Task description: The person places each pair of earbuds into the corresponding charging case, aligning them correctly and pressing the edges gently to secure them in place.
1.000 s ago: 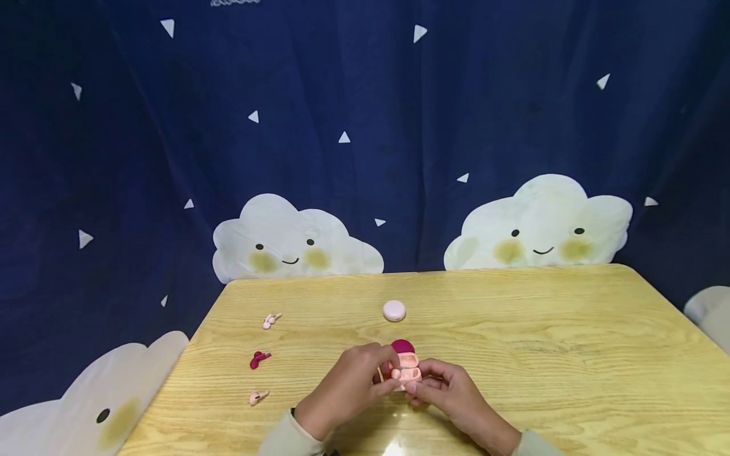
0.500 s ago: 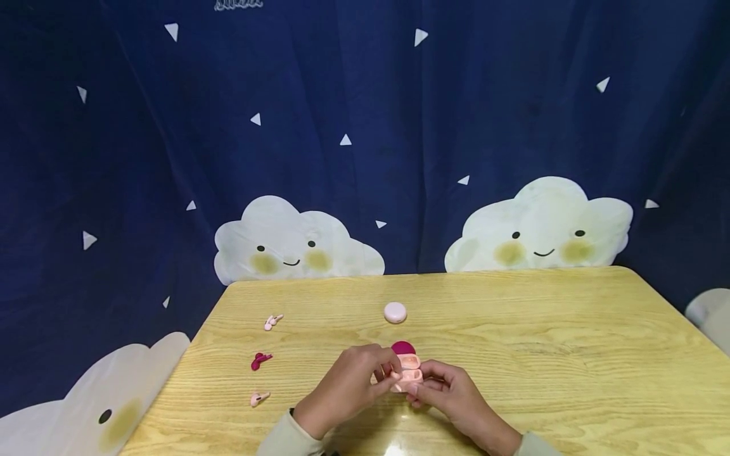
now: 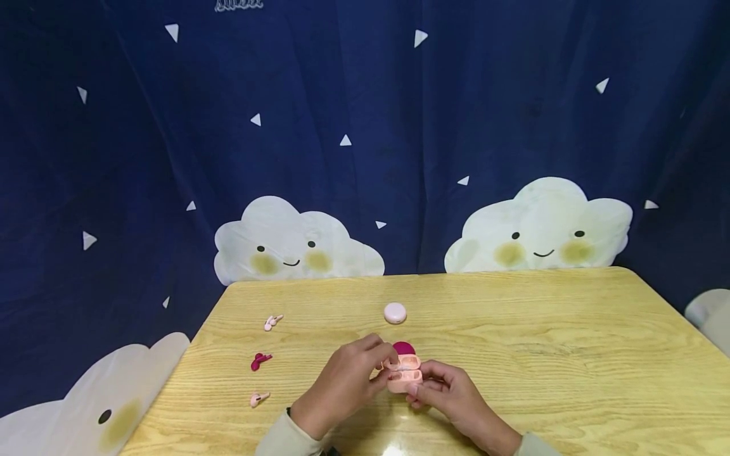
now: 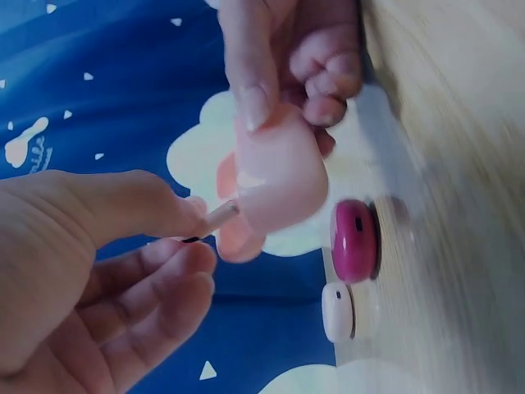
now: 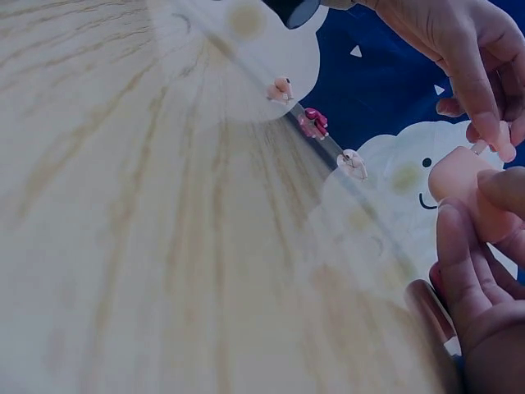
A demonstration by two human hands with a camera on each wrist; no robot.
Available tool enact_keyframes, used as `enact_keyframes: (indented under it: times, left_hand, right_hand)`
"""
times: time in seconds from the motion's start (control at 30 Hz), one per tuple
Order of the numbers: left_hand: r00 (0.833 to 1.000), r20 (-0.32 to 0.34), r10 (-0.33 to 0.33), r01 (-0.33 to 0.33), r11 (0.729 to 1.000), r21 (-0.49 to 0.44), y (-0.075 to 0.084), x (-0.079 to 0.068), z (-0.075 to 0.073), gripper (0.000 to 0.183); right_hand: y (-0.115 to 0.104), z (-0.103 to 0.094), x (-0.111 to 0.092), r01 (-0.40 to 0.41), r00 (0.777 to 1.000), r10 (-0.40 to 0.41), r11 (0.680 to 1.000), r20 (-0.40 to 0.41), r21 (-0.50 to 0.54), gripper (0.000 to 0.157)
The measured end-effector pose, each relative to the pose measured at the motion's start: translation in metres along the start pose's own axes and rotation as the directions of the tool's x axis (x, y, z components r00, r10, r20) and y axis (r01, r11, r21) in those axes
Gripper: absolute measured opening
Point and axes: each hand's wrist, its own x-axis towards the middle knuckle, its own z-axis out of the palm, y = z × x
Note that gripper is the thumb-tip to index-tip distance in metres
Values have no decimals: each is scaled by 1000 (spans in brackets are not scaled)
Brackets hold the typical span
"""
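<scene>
The left hand (image 3: 350, 380) has its thumb and forefinger closed in a pinch on a peach earbud (image 4: 220, 217), the other fingers bent below. The earbud is outside the peach case (image 3: 405, 386), at its left side, its stem pointing toward the case; whether the two touch cannot be told. The right hand (image 3: 453, 396) grips that case from the right, thumb on the near face and fingers curled beneath, and appears to hold it up off the table (image 3: 542, 354). The case's lid (image 3: 409, 361) is raised on the far side, showing hollows within; whether anything sits in them is too small to tell. Just beyond stands a magenta case (image 3: 403, 348), partly hidden by the peach one, and farther still a pale pink case (image 3: 395, 313); both look closed, so their contents are hidden. On the left of the table, well apart from the cases, the loose earbuds form a row: pale pink earbuds (image 3: 268, 326) at the far end, magenta earbuds (image 3: 257, 362) in the middle, and a single peach-toned bud (image 3: 256, 399) nearest.
</scene>
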Motion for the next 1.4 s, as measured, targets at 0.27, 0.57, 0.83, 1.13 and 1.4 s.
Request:
enact_keyframes:
  times: [0.27, 0.57, 0.83, 1.13, 1.4]
  left_hand:
    - [994, 95, 60, -60, 998, -5, -2, -2, 1, 13]
    - [993, 110, 40, -37, 999, -36, -8, -3, -8, 15]
    - [979, 192, -63, 82, 992, -93, -7, -2, -7, 10]
    - [988, 140, -72, 90, 987, -133, -5, -3, 2, 7]
    - [992, 107, -70, 83, 988, -126, -5, -3, 7, 5]
  right_hand:
    - [-2, 2, 0, -13, 1000, 13, 1000, -12, -12, 28]
    - [-3, 3, 0, -14, 1000, 14, 1000, -19, -10, 29]
    - [-4, 4, -1, -31, 999, 31, 1000, -31, 5, 31]
    - [-3, 2, -2, -37, 999, 37, 999, -4, 9, 32]
    - [1, 1, -1, 46, 999, -47, 997, -12, -67, 29]
